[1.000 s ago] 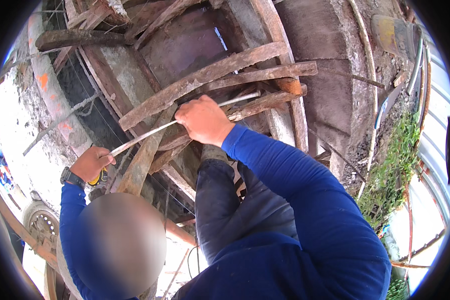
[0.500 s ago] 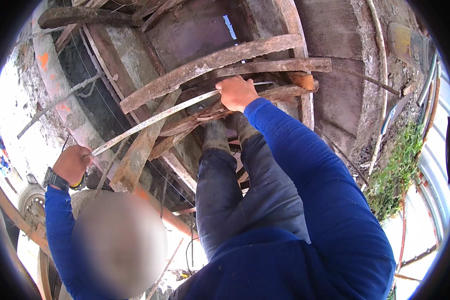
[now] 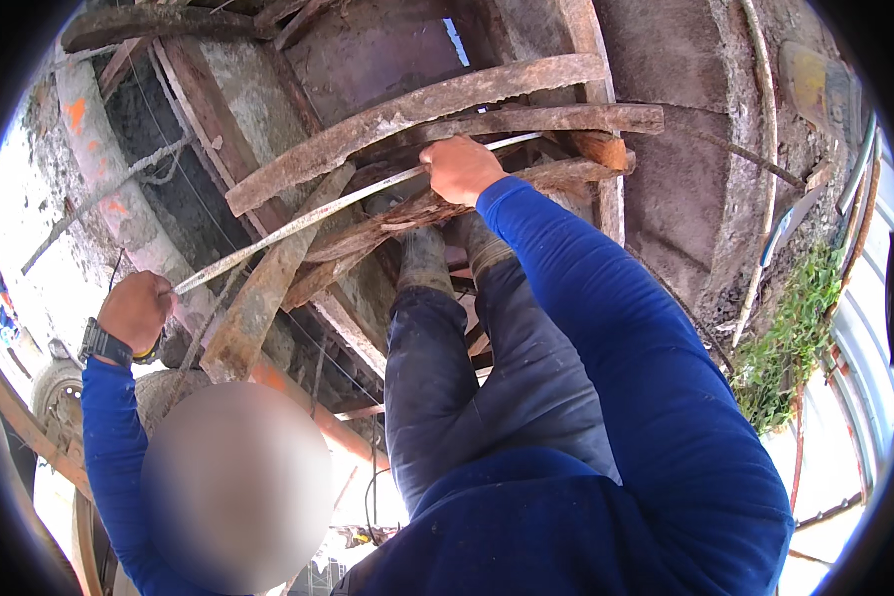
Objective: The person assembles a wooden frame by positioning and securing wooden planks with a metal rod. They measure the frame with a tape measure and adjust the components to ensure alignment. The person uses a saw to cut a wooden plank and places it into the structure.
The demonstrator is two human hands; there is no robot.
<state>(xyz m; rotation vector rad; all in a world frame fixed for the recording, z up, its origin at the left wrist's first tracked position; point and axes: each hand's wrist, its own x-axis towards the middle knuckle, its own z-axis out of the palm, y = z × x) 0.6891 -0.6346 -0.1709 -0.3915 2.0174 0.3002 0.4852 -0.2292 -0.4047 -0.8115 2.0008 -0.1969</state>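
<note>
A long, narrow, pale strip (image 3: 298, 224), by its look a measuring tape blade, runs slantwise between my two hands. My left hand (image 3: 134, 310), with a dark watch on its wrist, pinches the strip's near left end. Farther off, my right hand (image 3: 461, 169) is closed around the strip, and a short length sticks out beyond it to the right. Beneath the right hand lies a rough, split timber (image 3: 387, 226). Just beyond it are a long weathered plank (image 3: 417, 114) and a second beam (image 3: 566, 121). The fingertips of my right hand are partly hidden.
A slanting board (image 3: 268, 288) crosses beneath the strip. Gaps open between the timbers around my legs (image 3: 477, 368). Rusty rebar (image 3: 109, 194) juts out at left, beside a concrete edge with orange marks. Plants (image 3: 790, 343) grow at right. A blurred round patch (image 3: 238, 487) covers part of the lower left.
The view has shifted a little. My left hand has risen slightly in the picture, and my right hand has moved slightly up and left. Both still hold the strip.
</note>
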